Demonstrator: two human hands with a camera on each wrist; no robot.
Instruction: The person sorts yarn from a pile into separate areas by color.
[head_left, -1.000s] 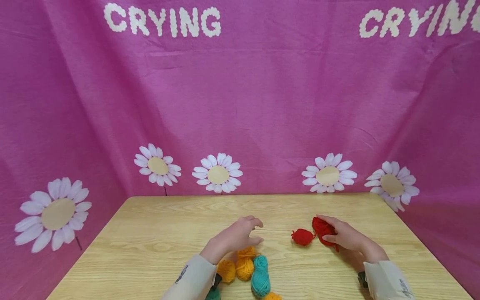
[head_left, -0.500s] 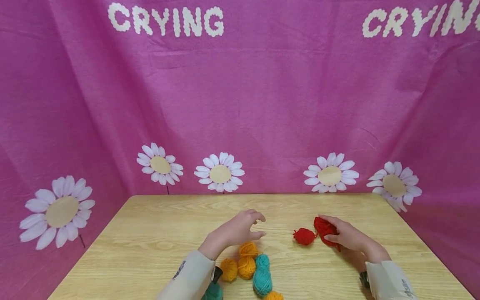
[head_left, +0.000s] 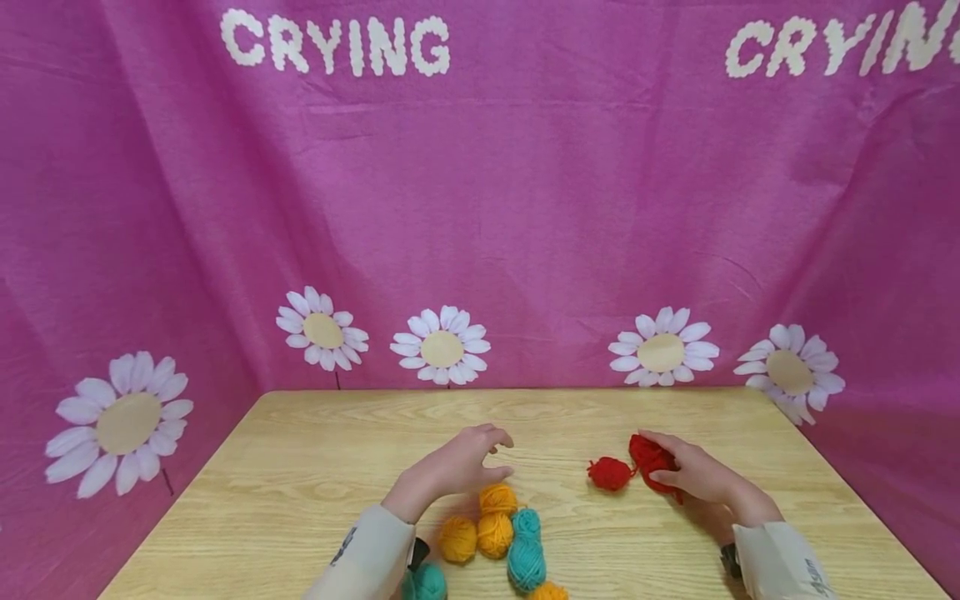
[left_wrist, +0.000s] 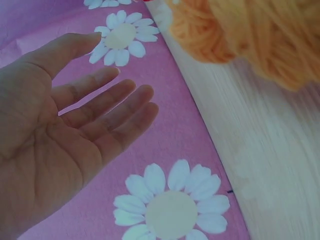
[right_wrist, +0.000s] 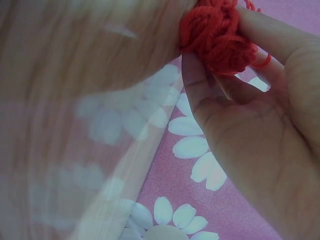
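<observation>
My right hand (head_left: 701, 477) grips a red ball of yarn (head_left: 647, 454) at the right of the table, thumb and fingers on either side of it. In the right wrist view the held red yarn (right_wrist: 217, 37) shows loose strands between the fingers. Just left of it lies a smaller red yarn ball (head_left: 610, 473). My left hand (head_left: 453, 462) hovers palm inward with nothing in it, fingers loosely bent. Close below and right of that hand sit orange yarn balls (head_left: 495, 535), also large in the left wrist view as orange yarn (left_wrist: 260, 40).
Beside the orange balls lies teal yarn (head_left: 527, 562). Green-teal yarn (head_left: 429, 582) sits by the left sleeve, and another orange ball (head_left: 548, 592) is cut off at the bottom edge. A pink cloth (head_left: 525, 208) with daisies surrounds the wooden table (head_left: 315, 450).
The left hand rose slightly, then shifted left and down, away from the red yarn. My right hand stays on the red yarn ball, much as before.
</observation>
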